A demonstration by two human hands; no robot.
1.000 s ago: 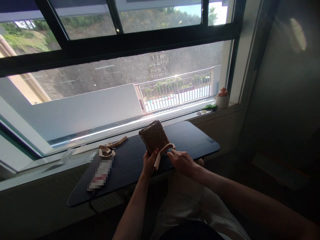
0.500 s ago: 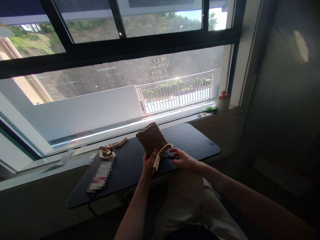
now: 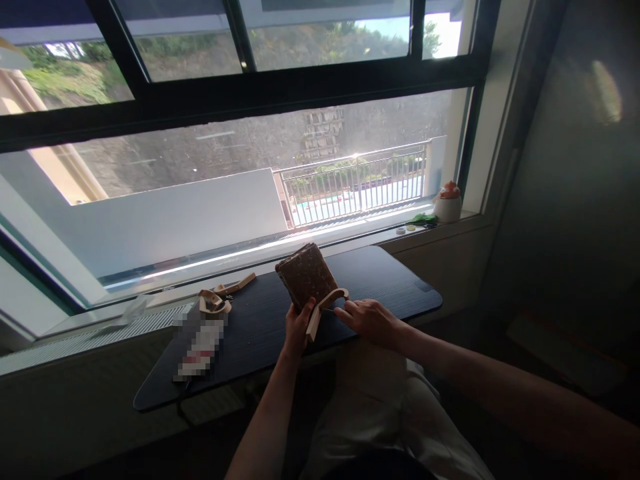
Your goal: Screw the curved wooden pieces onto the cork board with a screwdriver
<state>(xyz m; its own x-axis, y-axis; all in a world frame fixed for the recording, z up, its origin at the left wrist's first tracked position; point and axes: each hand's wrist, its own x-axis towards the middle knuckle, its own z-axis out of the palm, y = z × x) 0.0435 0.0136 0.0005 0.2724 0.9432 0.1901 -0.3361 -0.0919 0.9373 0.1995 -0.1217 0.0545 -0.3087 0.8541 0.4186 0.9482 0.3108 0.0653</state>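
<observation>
– Dim room, bright window [image 3: 210,153] ahead, dark desk [image 3: 390,277]. Grips?

– Left grip [image 3: 297,328]: closed on near corner of 1 brown block [image 3: 306,273], thumb by 1 curved wooden piece [image 3: 315,323]. Right grip [image 3: 369,316]: closed around 1 slim tool [image 3: 327,310], mostly hidden, shaft pointing at the wood, contact unclear.

– Where's the curved wooden piece?

– Over the desk's near edge, between the 2 grips.

– Handling?

– Probably light, stiff; hook looks like the weak part. Best held by its straight stem. Brown block seems stiff, rough, maybe heavier; take opposite edges.

– Direction?

– Curved piece's long axis runs diagonally: straight end near, hook far and right. Block's long axis points away, leaning left.

– Farther out?

– Loose wooden parts [image 3: 238,286], desk's left side.
</observation>
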